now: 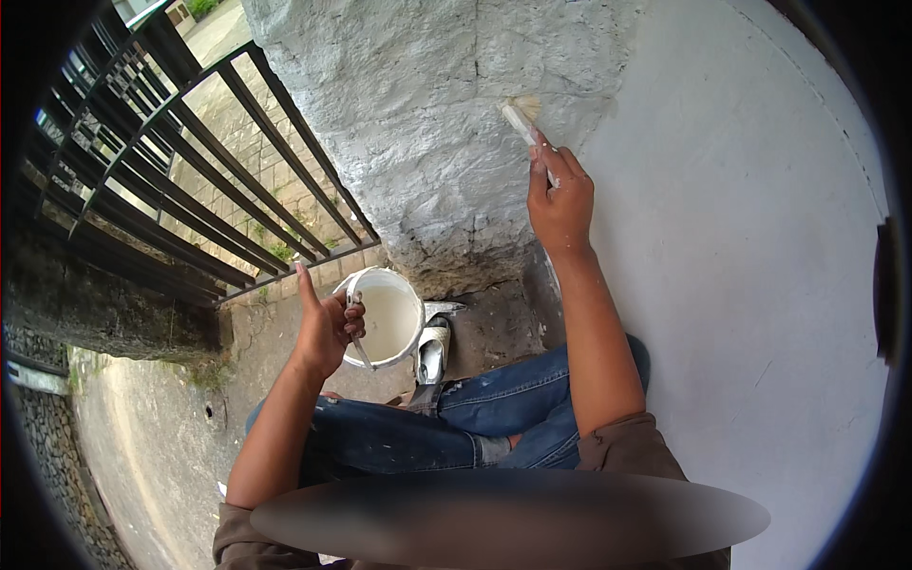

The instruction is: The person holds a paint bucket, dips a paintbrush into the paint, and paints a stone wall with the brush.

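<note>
My right hand point(563, 196) grips a paint-smeared brush point(520, 122) by its handle. The pale bristles are fanned against a rough wall point(420, 121) coated in white, a little short of the corner with the smooth wall point(719, 235). Lower down, my left hand point(329, 324) has its fingers curled around the handle point(354, 313) of a white bucket point(420, 324), with the thumb sticking up. Whitish liquid point(387, 320) lies inside the bucket. White specks dot my right fingers.
A black metal gate point(235, 178) stands at the upper left. A white-stained slipper point(432, 353) sits on the concrete floor point(491, 324) beside the bucket. My bent legs in jeans point(399, 434) are close below. A dark object point(885, 292) is at the right rim.
</note>
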